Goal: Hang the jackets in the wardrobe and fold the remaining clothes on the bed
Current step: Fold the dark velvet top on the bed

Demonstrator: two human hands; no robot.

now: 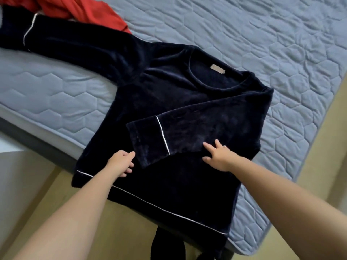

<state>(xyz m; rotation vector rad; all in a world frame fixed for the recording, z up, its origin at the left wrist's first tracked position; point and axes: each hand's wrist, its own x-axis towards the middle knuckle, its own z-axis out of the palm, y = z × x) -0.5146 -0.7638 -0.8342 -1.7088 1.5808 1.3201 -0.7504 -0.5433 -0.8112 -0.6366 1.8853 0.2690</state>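
Note:
A dark navy velvet sweater (169, 102) with white piping lies flat, front down, on the corner of the bed (262, 44). Its right sleeve is folded across the body, the cuff (148, 141) pointing left. The other sleeve (65, 44) stretches out to the far left. My left hand (122, 163) rests on the sweater beside the cuff, fingers loosely curled and touching the cuff's edge. My right hand (217, 155) lies on the folded sleeve with spread fingers pressing it down. The sweater's hem hangs over the mattress corner.
A red garment (90, 10) lies crumpled at the far left of the grey quilted mattress, next to the outstretched sleeve. A yellowish floor (56, 184) shows beside the mattress edges. Dark legs (167, 244) stand below the hem.

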